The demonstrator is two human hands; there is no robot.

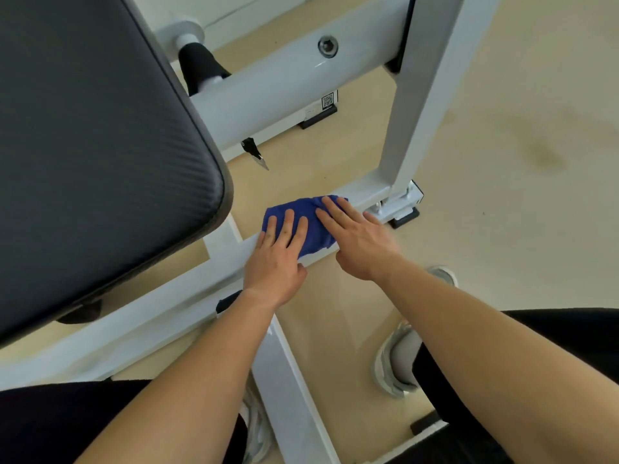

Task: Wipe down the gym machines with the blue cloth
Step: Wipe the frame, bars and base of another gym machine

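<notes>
Bare forearms reach low: left hand [274,259] and right hand [355,241], fingers flat, press the bunched blue cloth [313,231] onto the white steel floor bar [363,192]. Uneven pressure from 2 palms could slip it off.

Smooth beige floor [502,78] spreads all round, faintly glossy under soft, even light; a yellowish-brown stain [544,155] lies well right of and beyond the fingers [338,212]; a white wall [241,11] strip stands far beyond them

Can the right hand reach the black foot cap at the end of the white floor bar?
Probably yes. The right hand lies flat on the blue cloth, close to the black foot cap, and nothing shows on the floor bar between them.
</notes>
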